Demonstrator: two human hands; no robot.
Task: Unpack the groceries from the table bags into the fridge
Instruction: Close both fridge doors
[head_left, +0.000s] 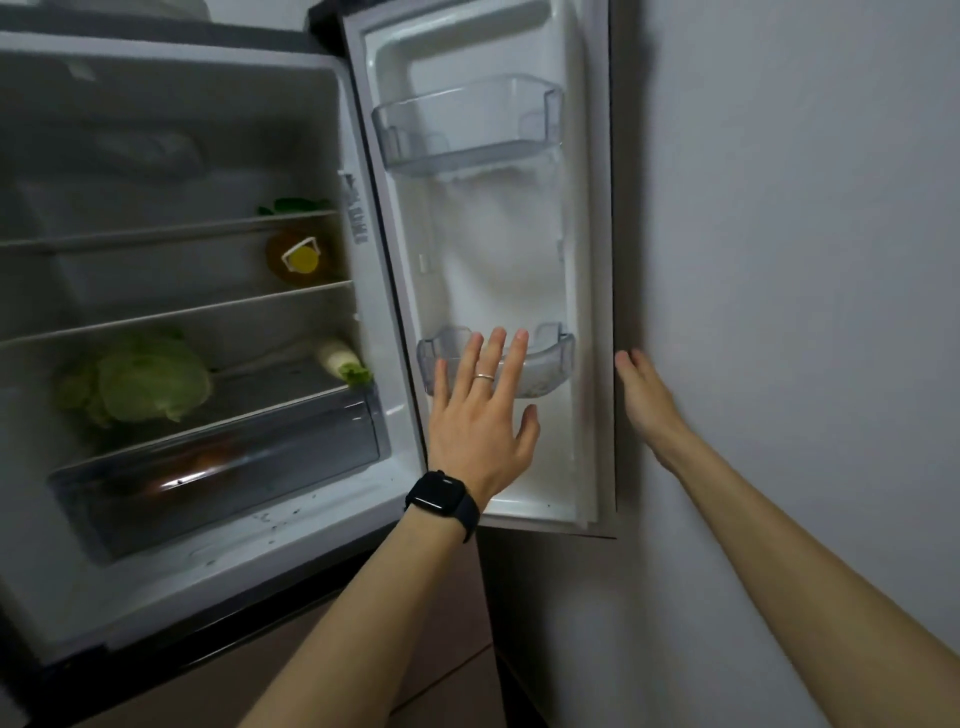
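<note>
No legible text, printed sticker (354, 210) on the fridge (171, 587) right inner edge, lettering too blurred to read

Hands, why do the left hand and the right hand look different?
The left hand wears a ring and a black watch; the right hand is bare. The left hand spreads out in front of the lower door bin; the right hand is at the outer edge of the fridge door, beside the wall. Both hands are open and hold nothing.
</note>
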